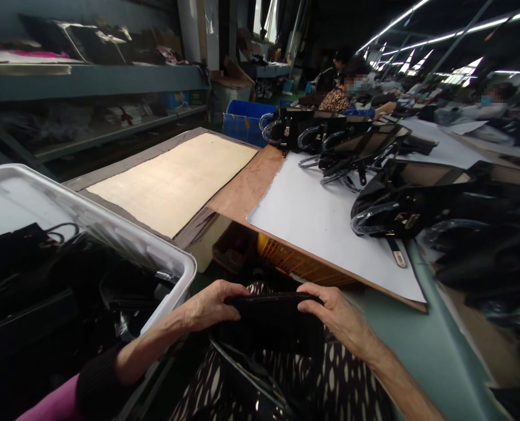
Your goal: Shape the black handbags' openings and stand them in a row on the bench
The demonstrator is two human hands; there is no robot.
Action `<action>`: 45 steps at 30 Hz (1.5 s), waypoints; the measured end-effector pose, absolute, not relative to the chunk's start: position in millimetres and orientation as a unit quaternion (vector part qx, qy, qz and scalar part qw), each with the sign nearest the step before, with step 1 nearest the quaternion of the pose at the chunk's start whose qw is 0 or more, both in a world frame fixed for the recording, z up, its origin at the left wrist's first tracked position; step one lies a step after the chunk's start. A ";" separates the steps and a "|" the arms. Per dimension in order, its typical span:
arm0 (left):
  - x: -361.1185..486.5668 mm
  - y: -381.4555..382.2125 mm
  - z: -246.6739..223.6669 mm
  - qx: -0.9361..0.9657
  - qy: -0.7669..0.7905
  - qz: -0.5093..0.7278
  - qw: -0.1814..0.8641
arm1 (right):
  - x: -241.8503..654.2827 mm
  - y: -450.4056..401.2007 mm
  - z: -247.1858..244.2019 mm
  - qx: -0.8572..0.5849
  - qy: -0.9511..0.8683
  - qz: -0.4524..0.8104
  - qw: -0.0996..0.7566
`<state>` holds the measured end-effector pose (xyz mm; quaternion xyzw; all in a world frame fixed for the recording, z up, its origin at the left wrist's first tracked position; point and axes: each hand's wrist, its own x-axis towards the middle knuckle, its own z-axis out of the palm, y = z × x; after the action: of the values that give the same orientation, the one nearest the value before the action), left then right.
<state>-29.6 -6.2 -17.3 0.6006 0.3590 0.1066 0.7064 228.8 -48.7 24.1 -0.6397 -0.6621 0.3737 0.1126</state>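
A black handbag [273, 327] rests over my lap, its upper edge stretched between my two hands. My left hand [216, 304] pinches the left end of that edge, thumb on the near side. At the other end, my right hand [325, 307] grips the edge between thumb and fingers. A shiny dark strap or handle [251, 380] curves below, toward me. The inside of the bag is too dark to make out. Beneath it shows a brown apron-like cloth [352, 380] with pale spots.
To my left stands a white plastic bin [172, 266] holding black bags. Ahead, a table carries a cream sheet [176, 175] and white paper [312, 216]. Several black handbags [400, 204] with wrapped handles crowd the right. A blue bin [245, 120] and seated people [343, 96] are farther back.
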 end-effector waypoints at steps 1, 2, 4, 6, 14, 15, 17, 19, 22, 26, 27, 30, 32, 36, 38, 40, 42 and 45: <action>-29.2 -6.2 -19.0 0.590 0.360 0.106 0.715 | 229.0 -49.0 24.0 -0.641 -0.658 0.379 0.113; -28.9 -6.4 -20.3 0.581 0.362 0.104 0.722 | 229.1 -49.5 23.8 -0.643 -0.654 0.382 0.114; -28.3 -6.9 -21.1 0.572 0.362 0.098 0.730 | 229.4 -50.7 23.2 -0.647 -0.645 0.389 0.119; -27.7 -7.4 -19.9 0.576 0.360 0.093 0.728 | 229.4 -51.3 23.0 -0.650 -0.638 0.393 0.126; -24.2 -9.3 -14.4 0.590 0.387 0.100 0.701 | 225.4 -49.4 22.8 -0.656 -0.638 0.378 0.142; -23.9 -9.8 -15.3 0.586 0.391 0.102 0.702 | 224.6 -49.6 22.6 -0.658 -0.639 0.372 0.142; -23.4 -10.9 -17.8 0.572 0.395 0.106 0.711 | 223.0 -50.3 22.6 -0.659 -0.648 0.357 0.139; -22.7 -11.9 -20.3 0.552 0.401 0.110 0.723 | 221.5 -51.4 22.7 -0.656 -0.663 0.335 0.131; -21.5 -13.2 -21.4 0.550 0.412 0.118 0.717 | 219.1 -52.6 21.8 -0.644 -0.704 0.278 0.111; -20.5 -14.7 -18.0 0.570 0.424 0.122 0.693 | 214.3 -50.3 20.6 -0.616 -0.775 0.136 0.043; -20.3 -15.0 -16.7 0.577 0.426 0.121 0.687 | 213.0 -49.0 20.9 -0.606 -0.788 0.104 0.023; -19.6 -15.4 -13.1 0.596 0.424 0.117 0.672 | 209.4 -45.3 22.0 -0.575 -0.815 0.077 -0.001; -19.1 -15.0 -11.5 0.603 0.422 0.116 0.667 | 207.6 -44.1 21.7 -0.555 -0.825 0.104 0.012; -19.0 -13.7 -12.5 0.616 0.423 0.117 0.654 | 206.2 -44.0 17.1 -0.543 -0.829 0.124 0.041; -19.4 -13.6 -15.2 0.613 0.425 0.114 0.657 | 206.7 -43.5 13.9 -0.552 -0.824 0.123 0.048; -19.8 -13.9 -18.4 0.605 0.424 0.112 0.664 | 207.7 -41.9 11.5 -0.557 -0.816 0.142 0.060; -20.1 -14.0 -20.9 0.604 0.419 0.112 0.669 | 208.7 -39.5 10.7 -0.560 -0.807 0.172 0.072; -19.9 -14.0 -21.4 0.604 0.415 0.115 0.670 | 209.6 -36.2 12.8 -0.567 -0.795 0.205 0.074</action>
<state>-19.9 -14.0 -21.4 0.6042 0.4152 0.1150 0.6703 209.6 -36.2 12.8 -0.5668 -0.7946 0.2047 0.0743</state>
